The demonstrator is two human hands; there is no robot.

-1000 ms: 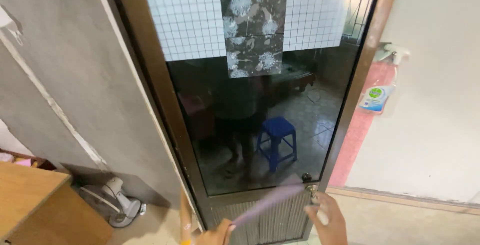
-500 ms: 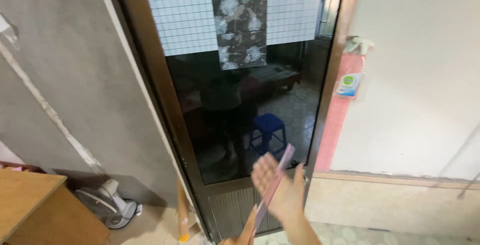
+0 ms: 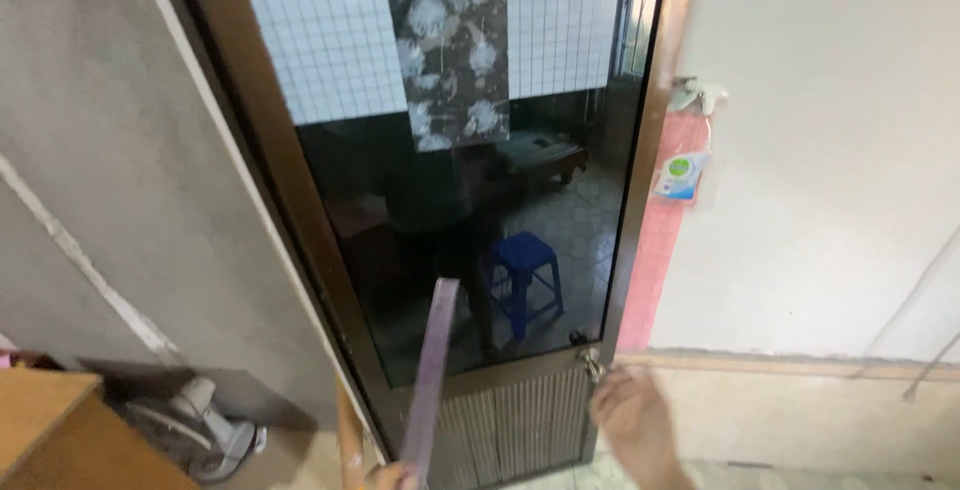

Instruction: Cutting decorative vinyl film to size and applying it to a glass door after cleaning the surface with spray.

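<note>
I face a brown-framed door with a dark glass pane that mirrors a room and a blue stool. My left hand shows only at the bottom edge, closed around a long flat purple stick that stands nearly upright in front of the glass. My right hand is raised with fingers apart, holding nothing, just below and right of a small metal latch on the door's lower frame. The door's bottom panel is ribbed grey metal.
A grey wall lies to the left, with a wooden table corner and a white fan on the floor. The white wall on the right carries a small hanging packet beside a pink strip. Patterned paper covers the upper glass.
The purple stick has swung from a slant to nearly upright and moved left. My right hand, raised in front of the glass half a second ago, has dropped to beside the latch.
</note>
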